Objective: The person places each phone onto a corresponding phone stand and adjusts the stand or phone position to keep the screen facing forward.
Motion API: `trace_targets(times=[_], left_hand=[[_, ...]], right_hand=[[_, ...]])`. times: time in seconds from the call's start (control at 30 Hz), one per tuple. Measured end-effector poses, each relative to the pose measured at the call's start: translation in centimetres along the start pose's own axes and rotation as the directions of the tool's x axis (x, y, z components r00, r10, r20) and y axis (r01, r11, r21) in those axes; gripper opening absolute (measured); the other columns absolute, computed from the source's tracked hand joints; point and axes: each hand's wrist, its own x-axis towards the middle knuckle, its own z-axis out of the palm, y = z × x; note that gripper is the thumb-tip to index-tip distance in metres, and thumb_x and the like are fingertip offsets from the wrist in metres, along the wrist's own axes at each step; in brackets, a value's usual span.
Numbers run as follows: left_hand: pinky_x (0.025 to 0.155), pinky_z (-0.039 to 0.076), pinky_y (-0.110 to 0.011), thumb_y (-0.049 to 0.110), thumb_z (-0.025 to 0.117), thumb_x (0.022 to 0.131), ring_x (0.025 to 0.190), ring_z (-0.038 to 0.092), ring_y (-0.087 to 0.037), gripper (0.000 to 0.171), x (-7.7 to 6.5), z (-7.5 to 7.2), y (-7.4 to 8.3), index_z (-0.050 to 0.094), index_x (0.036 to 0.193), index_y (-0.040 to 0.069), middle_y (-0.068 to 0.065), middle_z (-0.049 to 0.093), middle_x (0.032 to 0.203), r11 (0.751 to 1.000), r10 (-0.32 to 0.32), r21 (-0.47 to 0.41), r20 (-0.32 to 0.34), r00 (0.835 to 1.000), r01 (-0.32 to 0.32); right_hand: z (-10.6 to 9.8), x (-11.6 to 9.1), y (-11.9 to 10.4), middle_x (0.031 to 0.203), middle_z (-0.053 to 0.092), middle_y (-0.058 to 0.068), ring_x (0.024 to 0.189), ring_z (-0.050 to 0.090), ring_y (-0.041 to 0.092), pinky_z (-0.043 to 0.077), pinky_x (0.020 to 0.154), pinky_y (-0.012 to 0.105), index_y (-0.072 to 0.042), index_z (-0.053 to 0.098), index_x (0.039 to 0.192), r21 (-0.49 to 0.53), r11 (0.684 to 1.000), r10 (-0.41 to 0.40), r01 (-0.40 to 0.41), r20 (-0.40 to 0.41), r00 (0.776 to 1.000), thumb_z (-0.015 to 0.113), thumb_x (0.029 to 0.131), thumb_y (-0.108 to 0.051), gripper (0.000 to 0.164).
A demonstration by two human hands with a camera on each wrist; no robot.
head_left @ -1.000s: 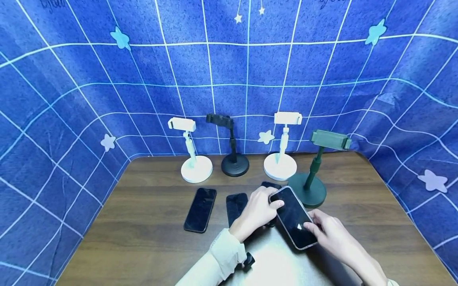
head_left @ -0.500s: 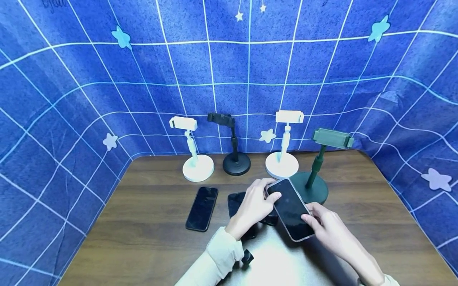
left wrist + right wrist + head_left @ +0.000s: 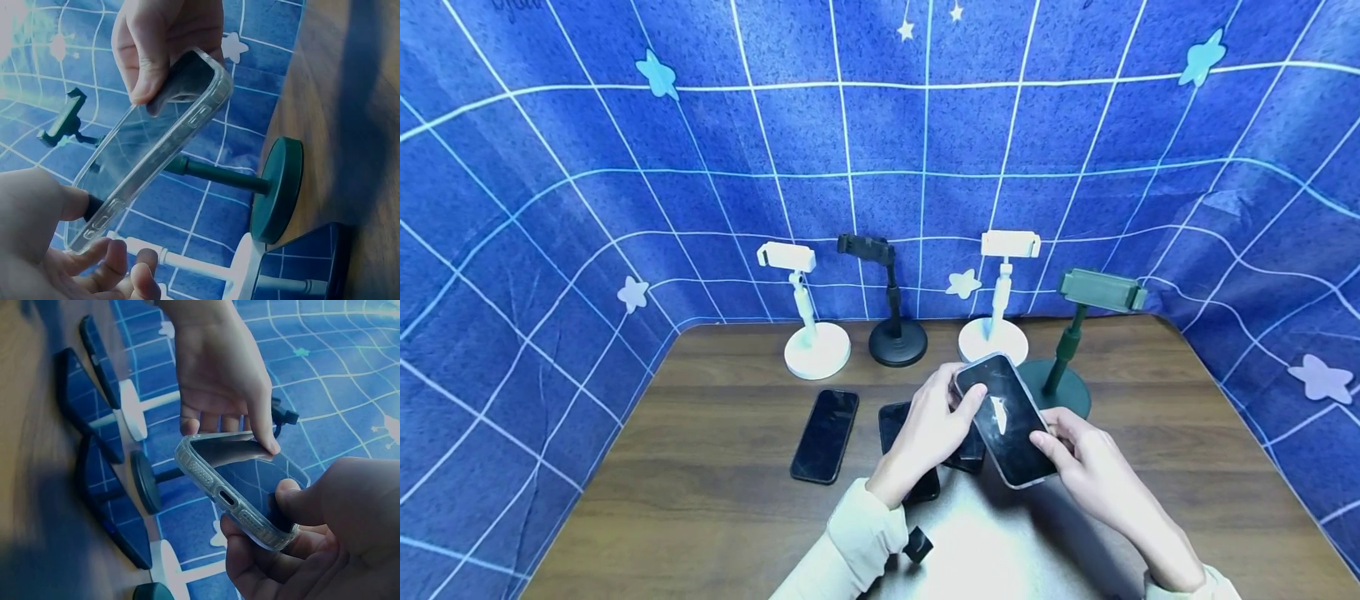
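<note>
Both hands hold a dark-screened smartphone (image 3: 1011,442) in a clear case, raised over the table and tilted. My left hand (image 3: 931,423) grips its far left corner, thumb on the screen. At the near right corner, my right hand (image 3: 1093,462) pinches the edge, its thumb on the glass and curled fingers behind. The right wrist view shows the charging port in the case's bottom edge (image 3: 226,498). Behind the smartphone stands a green phone stand (image 3: 1101,290), its base partly covered in the head view.
One phone (image 3: 825,436) lies flat at left. Two more, a middle phone (image 3: 892,423) and a right phone (image 3: 967,454), are partly hidden by my left hand. Along the back stand a white stand (image 3: 817,350), a black stand (image 3: 898,342) and another white stand (image 3: 992,340) before a blue cloth.
The held smartphone has risen and shifted slightly away from me, both hands moving with it. My left thumb stays on its screen. The stands and the lying phones stay put.
</note>
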Motion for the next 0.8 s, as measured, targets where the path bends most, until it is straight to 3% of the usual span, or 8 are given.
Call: trace_targets(times=[0.27,0.5,0.8], left_hand=[[0.076,0.049,-0.027,0.048,0.053,0.105,0.086,0.060,-0.010,0.039,-0.2,-0.5,0.5,0.060,0.128,0.017,0.002,0.063,0.098,1.000,-0.026,-0.009,-0.017,1.000,0.026],[0.069,0.042,-0.025,0.054,0.043,0.107,0.079,0.049,-0.011,0.039,-0.7,-0.7,0.8,0.055,0.097,0.019,0.002,0.051,0.089,0.998,0.019,0.061,-0.033,0.999,-0.017],[0.068,0.042,-0.025,0.055,0.043,0.107,0.078,0.048,-0.010,0.039,-1.3,-1.1,1.3,0.056,0.095,0.019,0.003,0.050,0.089,0.998,0.026,0.056,-0.038,0.999,-0.024]], right_hand=[[0.2,0.5,-0.6,0.091,0.077,-0.003,0.077,0.067,-0.002,0.051,0.068,0.022,-0.008,0.066,0.114,0.001,1.000,0.016,-0.016,-0.027,0.999,0.063,0.101,-0.007,0.013],[0.6,1.2,-1.4,0.092,0.077,0.001,0.077,0.068,0.000,0.053,0.067,0.023,-0.006,0.065,0.118,0.043,0.997,0.061,-0.059,-0.051,0.997,0.063,0.102,-0.009,0.016],[1.0,1.7,-2.2,0.099,0.078,0.008,0.081,0.070,0.002,0.052,0.065,0.025,-0.004,0.065,0.121,0.087,0.992,0.101,-0.096,-0.054,0.993,0.060,0.104,-0.012,0.019]])
